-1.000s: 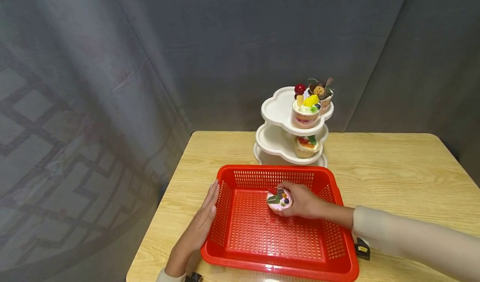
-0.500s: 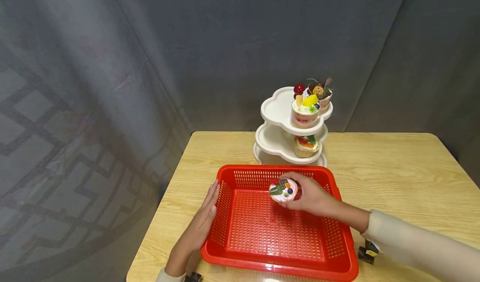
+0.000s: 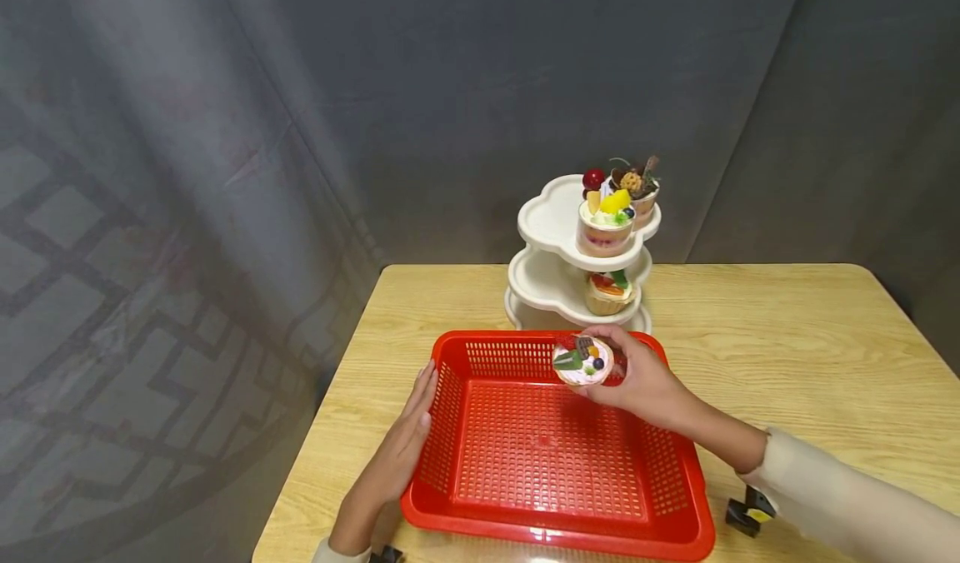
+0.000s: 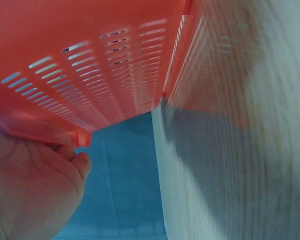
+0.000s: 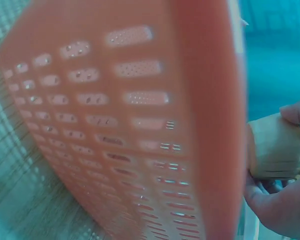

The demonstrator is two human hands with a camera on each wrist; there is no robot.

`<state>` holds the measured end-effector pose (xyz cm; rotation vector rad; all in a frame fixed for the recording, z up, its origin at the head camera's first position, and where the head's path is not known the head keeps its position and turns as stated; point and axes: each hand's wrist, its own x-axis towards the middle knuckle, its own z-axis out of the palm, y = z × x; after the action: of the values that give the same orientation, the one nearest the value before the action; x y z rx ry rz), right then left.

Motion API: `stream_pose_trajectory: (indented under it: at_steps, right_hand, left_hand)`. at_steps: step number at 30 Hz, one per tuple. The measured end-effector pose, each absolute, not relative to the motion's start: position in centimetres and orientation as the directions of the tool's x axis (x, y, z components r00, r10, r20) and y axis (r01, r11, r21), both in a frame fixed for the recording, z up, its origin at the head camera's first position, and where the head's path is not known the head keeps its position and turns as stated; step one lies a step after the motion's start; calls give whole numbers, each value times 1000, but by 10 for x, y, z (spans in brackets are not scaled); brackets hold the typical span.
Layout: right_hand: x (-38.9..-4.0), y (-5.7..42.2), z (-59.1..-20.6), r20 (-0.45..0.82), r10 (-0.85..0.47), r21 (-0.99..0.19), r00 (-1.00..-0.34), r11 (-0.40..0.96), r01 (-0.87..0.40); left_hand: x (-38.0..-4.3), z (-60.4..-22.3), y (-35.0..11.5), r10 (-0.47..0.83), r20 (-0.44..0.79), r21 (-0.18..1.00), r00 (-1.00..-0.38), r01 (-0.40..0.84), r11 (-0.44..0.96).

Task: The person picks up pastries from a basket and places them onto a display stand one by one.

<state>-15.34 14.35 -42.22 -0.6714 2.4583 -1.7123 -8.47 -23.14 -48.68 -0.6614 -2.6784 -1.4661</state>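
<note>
My right hand [image 3: 651, 386] grips a cupcake [image 3: 582, 363] topped with pink-white cream, fruit and a green leaf. It hangs over the back right part of the red basket [image 3: 540, 471]. In the right wrist view, fingers and thumb are round the cupcake's pale pleated side [image 5: 277, 150], beyond the basket's rim. My left hand [image 3: 396, 456] rests against the basket's left side, its fingers straight along the rim. The left wrist view has that hand [image 4: 35, 185] touching the rim from outside. No other object shows inside the basket.
Behind the basket stands a white tiered stand [image 3: 546, 218]. Its top tier holds a fruit dessert cup [image 3: 606, 228] and a chocolate-topped cup [image 3: 642, 192], near a red cherry [image 3: 593, 180]. A fruit tart [image 3: 609, 294] sits one tier down. Grey curtains hang behind the wooden table [image 3: 787, 355].
My right hand has carried the cupcake up from the basket's interior, backward and to the right. The left hand stays against the basket.
</note>
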Motion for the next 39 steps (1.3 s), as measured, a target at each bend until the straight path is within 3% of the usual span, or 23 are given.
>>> stream_pose_trajectory:
  at_steps: [9, 39]
  right_hand:
    - [-148, 155, -414, 233, -342, -850, -910, 383, -362]
    - [-156, 217, -398, 259, -142, -812, -955, 504, -295]
  left_hand:
    - [-85, -488, -232, 353, 218, 802, -910, 374, 466]
    - [-85, -488, -236, 353, 211, 808, -912, 366, 461]
